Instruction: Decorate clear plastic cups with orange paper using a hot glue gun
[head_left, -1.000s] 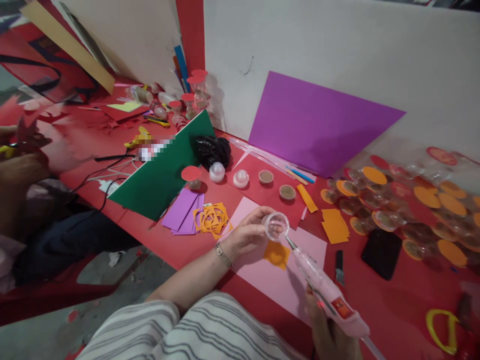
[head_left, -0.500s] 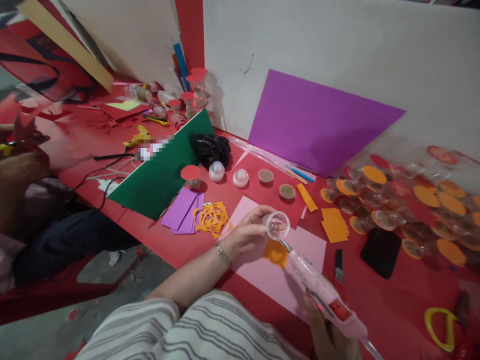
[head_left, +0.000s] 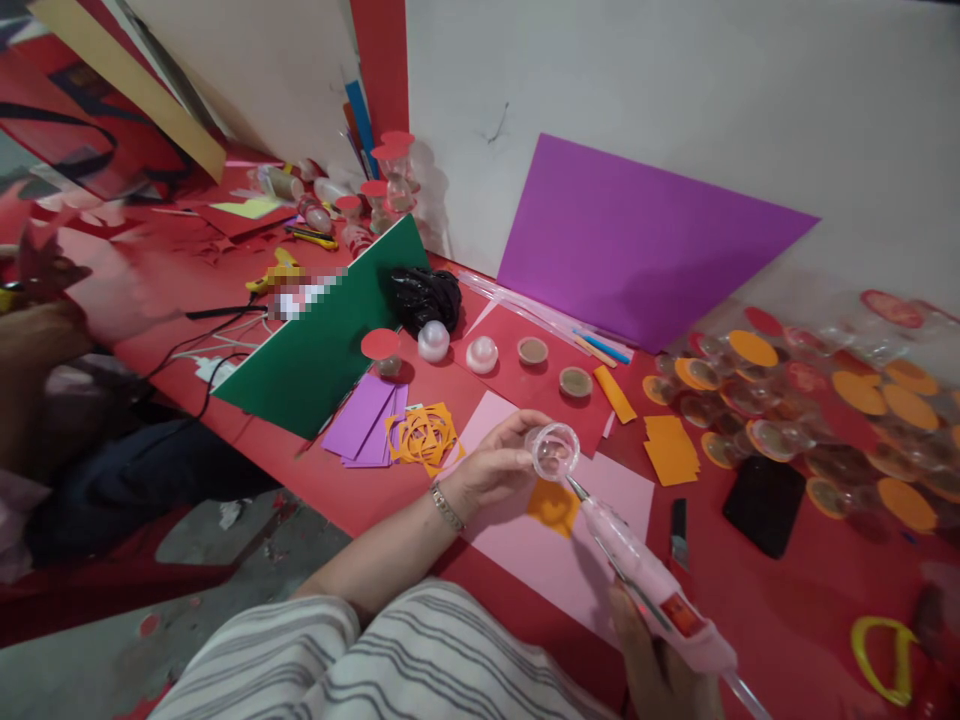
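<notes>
L hand [head_left: 496,463], mid pic, has fingers bent round the side of a clear cup [head_left: 553,452], holding it. R hand [head_left: 651,650], bottom right of ctr, holds a pink glue gun [head_left: 649,570]; its metal tip [head_left: 577,488] is by the cup's lower right rim, can't tell if they touch. Below the cup in the pic, an orange sq. [head_left: 543,507] is on a pink sheet [head_left: 517,556]. Next out: orange cards [head_left: 670,450] & a flat black thing [head_left: 763,508] at right, purple cards [head_left: 365,424] left of ctr. Big purple sheet [head_left: 637,240] stands upper right. Another person's hand [head_left: 43,335] is at far left edge, a bit blurry.
</notes>
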